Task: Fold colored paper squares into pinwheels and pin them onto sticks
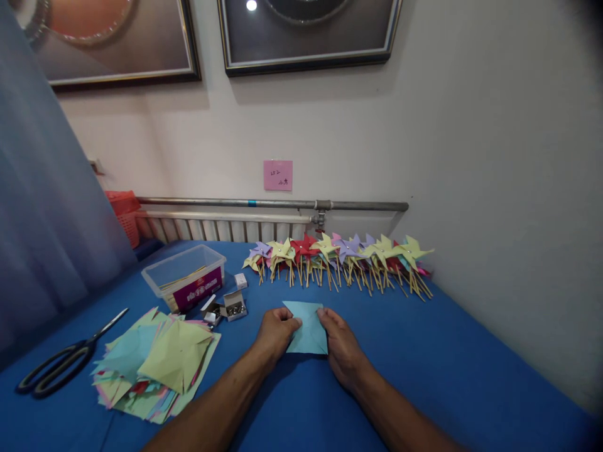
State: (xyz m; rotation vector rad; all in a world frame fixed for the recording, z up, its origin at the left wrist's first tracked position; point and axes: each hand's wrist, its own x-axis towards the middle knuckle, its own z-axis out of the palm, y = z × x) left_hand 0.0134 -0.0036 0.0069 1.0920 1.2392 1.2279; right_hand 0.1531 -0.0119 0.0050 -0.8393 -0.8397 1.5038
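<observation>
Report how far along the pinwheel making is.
Done: a row of finished pinwheels on sticks lines the wall. In hand: the left hand and right hand press a light blue paper square on the blue table. Left: a stack of cut paper squares beside the scissors.

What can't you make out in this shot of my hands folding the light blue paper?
Head view only:
- Light blue paper square: its side edges lie under the left hand and right hand, so the folds there are hidden.
- Pink sticky note: writing too small to read.
- Small open cardboard boxes: contents too small to identify.
- Framed pictures: cut off by the top edge.
</observation>
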